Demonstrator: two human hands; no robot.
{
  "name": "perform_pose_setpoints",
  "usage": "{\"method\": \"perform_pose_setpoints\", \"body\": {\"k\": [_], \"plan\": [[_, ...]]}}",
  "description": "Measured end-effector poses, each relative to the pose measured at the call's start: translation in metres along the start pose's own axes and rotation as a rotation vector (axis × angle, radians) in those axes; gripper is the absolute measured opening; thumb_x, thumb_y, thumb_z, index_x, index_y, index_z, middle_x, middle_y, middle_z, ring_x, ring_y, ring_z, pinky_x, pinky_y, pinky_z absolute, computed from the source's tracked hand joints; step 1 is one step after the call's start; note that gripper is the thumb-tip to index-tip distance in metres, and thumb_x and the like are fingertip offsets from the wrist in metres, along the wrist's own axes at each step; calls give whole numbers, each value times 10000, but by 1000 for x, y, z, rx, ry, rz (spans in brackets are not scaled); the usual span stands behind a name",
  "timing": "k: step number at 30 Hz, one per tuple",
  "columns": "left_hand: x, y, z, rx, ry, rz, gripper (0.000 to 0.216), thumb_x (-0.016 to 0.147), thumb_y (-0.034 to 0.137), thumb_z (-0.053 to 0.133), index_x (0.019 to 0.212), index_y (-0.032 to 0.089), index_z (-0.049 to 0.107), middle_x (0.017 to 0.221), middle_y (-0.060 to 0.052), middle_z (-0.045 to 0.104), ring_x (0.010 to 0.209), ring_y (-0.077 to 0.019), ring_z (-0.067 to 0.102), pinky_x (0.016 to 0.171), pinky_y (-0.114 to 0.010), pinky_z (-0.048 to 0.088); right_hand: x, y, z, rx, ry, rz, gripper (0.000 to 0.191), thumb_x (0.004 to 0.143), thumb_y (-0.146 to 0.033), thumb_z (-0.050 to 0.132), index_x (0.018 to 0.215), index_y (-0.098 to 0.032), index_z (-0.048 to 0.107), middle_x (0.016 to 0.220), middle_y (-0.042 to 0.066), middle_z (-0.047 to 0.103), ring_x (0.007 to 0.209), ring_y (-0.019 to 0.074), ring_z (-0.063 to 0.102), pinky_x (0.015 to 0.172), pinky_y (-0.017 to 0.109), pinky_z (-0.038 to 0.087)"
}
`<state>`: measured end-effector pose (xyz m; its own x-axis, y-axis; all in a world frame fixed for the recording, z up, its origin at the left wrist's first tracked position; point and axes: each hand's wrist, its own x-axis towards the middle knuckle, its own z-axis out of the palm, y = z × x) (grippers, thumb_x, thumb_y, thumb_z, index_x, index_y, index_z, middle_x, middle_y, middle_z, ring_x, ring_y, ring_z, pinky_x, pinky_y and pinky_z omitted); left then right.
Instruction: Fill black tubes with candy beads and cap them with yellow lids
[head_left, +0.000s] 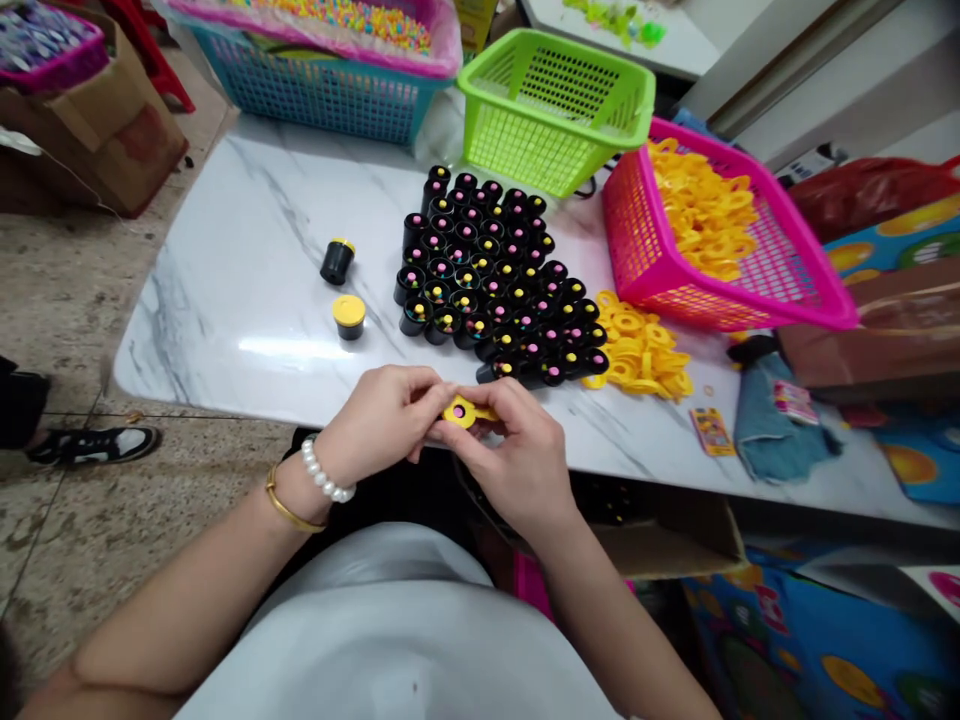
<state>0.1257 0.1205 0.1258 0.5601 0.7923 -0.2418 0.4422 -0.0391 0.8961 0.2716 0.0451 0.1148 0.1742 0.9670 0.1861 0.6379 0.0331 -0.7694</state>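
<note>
Near the front edge of the table, my left hand [386,410] and my right hand [517,445] meet around a yellow ring-shaped cap [454,415]. A pink tip shows through the cap's hole; what lies under it is hidden by my fingers. Both hands are closed on the cap, thumbs on top. Just beyond them stand several rows of small black cups [465,305] with pink or yellow tips inside. To their right lies a loose pile of yellow ring caps [637,350]. On the left, one capped black cup [349,317] stands upright, and another capped cup [338,262] is behind it.
A pink basket [634,245] of yellow caps stands at the right, beside a green basket [551,150]. A blue basket [322,100] of colourful pellets is at the back left. Near the right edge are a denim item [780,425] and a small card [712,432].
</note>
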Motion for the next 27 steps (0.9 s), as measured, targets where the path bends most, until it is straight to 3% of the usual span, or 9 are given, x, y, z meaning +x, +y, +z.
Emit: {"method": "perform_pose_setpoints", "body": {"k": [2, 3, 7, 9, 12, 16, 18, 23, 27], "plan": [[3, -2, 3, 80, 81, -5, 264, 893, 249, 490, 662, 171, 591, 392, 64, 476, 356, -80, 464, 401, -176, 321, -1, 1, 1, 2, 17, 3, 172, 808, -337, 729, 901, -214, 654, 852, 18, 638, 690, 139, 589, 621, 263, 518], [3, -2, 2, 70, 63, -22, 228, 886, 229, 486, 696, 172, 599, 398, 66, 483, 350, -81, 462, 395, -173, 323, -1, 1, 1, 1, 17, 3, 172, 809, -337, 729, 903, -212, 655, 853, 19, 642, 674, 134, 581, 613, 261, 512], [2, -1, -12, -205, -230, -102, 270, 928, 329, 451, 1002, 153, 642, 472, 61, 521, 347, -88, 478, 347, -166, 348, 2, 0, 0, 2, -8, -11, 149, 806, -307, 732, 879, -202, 656, 799, 4, 618, 595, 109, 525, 555, 238, 472], [1, 1, -16, -242, -278, -71, 344, 924, 390, 487, 1107, 140, 636, 487, 62, 514, 353, -79, 469, 332, -151, 325, 4, 1, 0, 17, -9, -18, 148, 797, -300, 737, 859, -195, 652, 791, 4, 608, 591, 105, 518, 563, 239, 472], [0, 3, -14, -188, -241, -40, 389, 896, 416, 554, 1134, 125, 656, 446, 69, 481, 344, -66, 439, 321, -129, 279, 3, 5, 0, 119, -27, 47, 188, 758, -289, 762, 869, -192, 645, 831, 14, 623, 605, 105, 535, 585, 250, 497], [-2, 5, -8, -185, -187, -120, 379, 885, 418, 574, 1103, 129, 686, 502, 49, 526, 348, -59, 456, 309, -129, 292, -4, 10, 0, 484, -53, 247, 551, 701, -289, 788, 1192, -211, 550, 840, -18, 611, 638, 113, 604, 580, 248, 549], [-2, 6, -7, -204, -197, -155, 376, 878, 416, 587, 1116, 141, 686, 547, 41, 555, 352, -60, 472, 297, -130, 302, -7, 11, -1, 648, -61, 348, 605, 717, -345, 780, 1235, -198, 503, 784, -40, 594, 623, 117, 625, 535, 238, 552], [-3, 8, -4, -346, -283, -209, 436, 863, 461, 626, 1152, 138, 676, 623, 11, 616, 392, -69, 521, 311, -141, 377, -8, 9, 0, 836, -92, 516, 452, 754, -502, 747, 971, -175, 523, 598, -69, 591, 460, 104, 590, 377, 196, 486], [-6, 10, 4, -512, -284, -265, 446, 838, 469, 680, 1110, 116, 687, 653, -14, 665, 529, -87, 623, 497, -169, 535, -5, 7, 2, 897, -137, 550, 424, 753, -504, 751, 869, -201, 479, 547, -80, 608, 424, 99, 587, 384, 195, 503]]}}
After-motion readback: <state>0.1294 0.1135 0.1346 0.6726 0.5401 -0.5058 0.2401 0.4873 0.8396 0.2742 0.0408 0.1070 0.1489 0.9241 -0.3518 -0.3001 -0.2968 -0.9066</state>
